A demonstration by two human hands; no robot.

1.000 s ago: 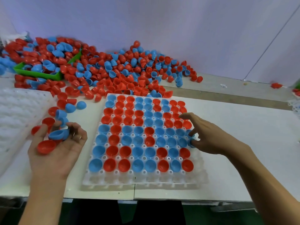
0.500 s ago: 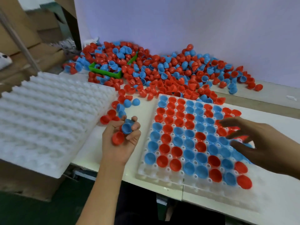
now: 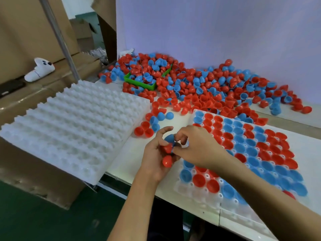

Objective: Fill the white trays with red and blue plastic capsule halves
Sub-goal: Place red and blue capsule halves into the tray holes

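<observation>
Near the centre of the frame, a small cluster of capsule halves (image 3: 167, 148) is held in the left hand (image 3: 154, 159), whose fingers are curled round a blue half at the top and two red halves below. The right hand (image 3: 196, 146) is brought against it from the right, and its fingertips (image 3: 175, 149) are pinched on the cluster, apparently on the blue half; which piece exactly is gripped cannot be told.

The halves are judged to be very light, stiff, thin-walled plastic with a smooth, somewhat slippery dome. A rim pinch, thumb inside and finger outside, is judged the surest hold.

The lowest red half is shown dome-first toward the camera; the facing of the others is hidden by the fingers. In the filled tray (image 3: 199, 193), at the right of the frame, the seated halves lie mouth upward, axis vertical. Its nearest row is seen to be unfilled.

The loose pile (image 3: 199, 84) is spread across the upper middle, round a green bin (image 3: 140, 84). The empty white trays (image 3: 69, 127) are stacked at the left.
</observation>
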